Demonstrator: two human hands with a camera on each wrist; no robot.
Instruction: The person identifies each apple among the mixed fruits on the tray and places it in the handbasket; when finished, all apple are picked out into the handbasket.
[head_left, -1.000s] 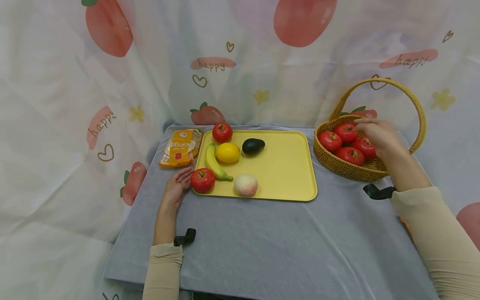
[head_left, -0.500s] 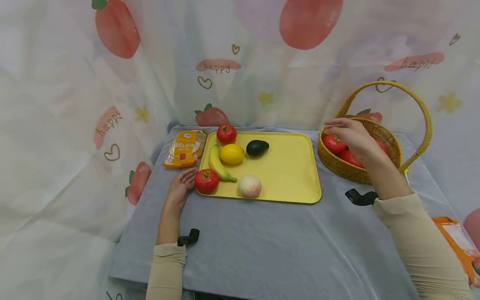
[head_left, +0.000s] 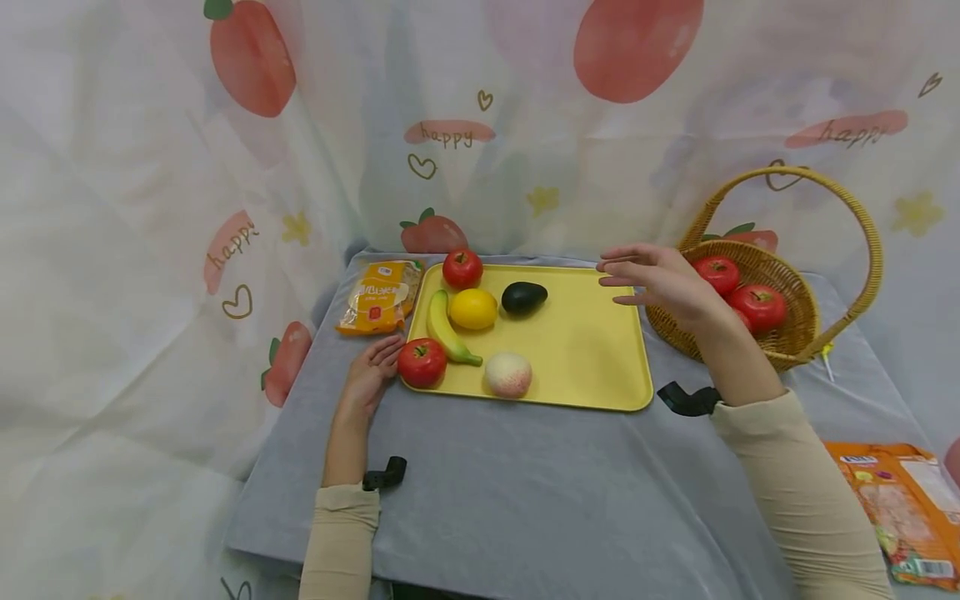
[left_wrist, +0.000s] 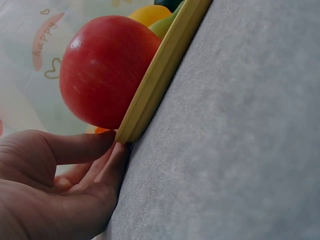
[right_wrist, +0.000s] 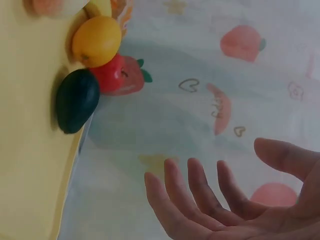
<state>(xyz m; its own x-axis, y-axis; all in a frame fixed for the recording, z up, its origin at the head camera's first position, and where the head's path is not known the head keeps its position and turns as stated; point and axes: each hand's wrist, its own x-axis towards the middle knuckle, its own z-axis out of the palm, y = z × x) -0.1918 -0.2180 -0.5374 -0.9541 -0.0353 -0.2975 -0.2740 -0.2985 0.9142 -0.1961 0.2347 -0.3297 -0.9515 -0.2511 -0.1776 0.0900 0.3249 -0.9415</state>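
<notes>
Yellow tray [head_left: 585,362] lay near the back edge of the grey-covered table [head_left: 525,483]. At the tray's front left corner, the left hand [head_left: 371,376] held a narrow grip: seen from the left wrist, the thumb tip met the top of the rim and the fingertips pressed beneath it. The right hand [head_left: 662,284] was raised at the tray's back right corner, its grip wide, with thumb and fingers spread apart.

Just beside the left thumb sat a red apple [head_left: 422,364] in the front left corner; whether the two touched, I could not tell. A second apple [head_left: 462,269] filled the back left corner. Between them ran a banana [head_left: 441,327], with a lemon [head_left: 473,309] just beside it and a dark avocado [head_left: 524,298] farther right. A pale peach [head_left: 508,375] rested at the front edge.

Off the tray's left edge lay an orange snack packet [head_left: 381,297]. Beyond its right edge, a wicker basket [head_left: 798,304] held more red apples [head_left: 757,308], partly hidden by the right arm. A larger orange bag [head_left: 896,508] lay beside the right sleeve [head_left: 798,492].
</notes>
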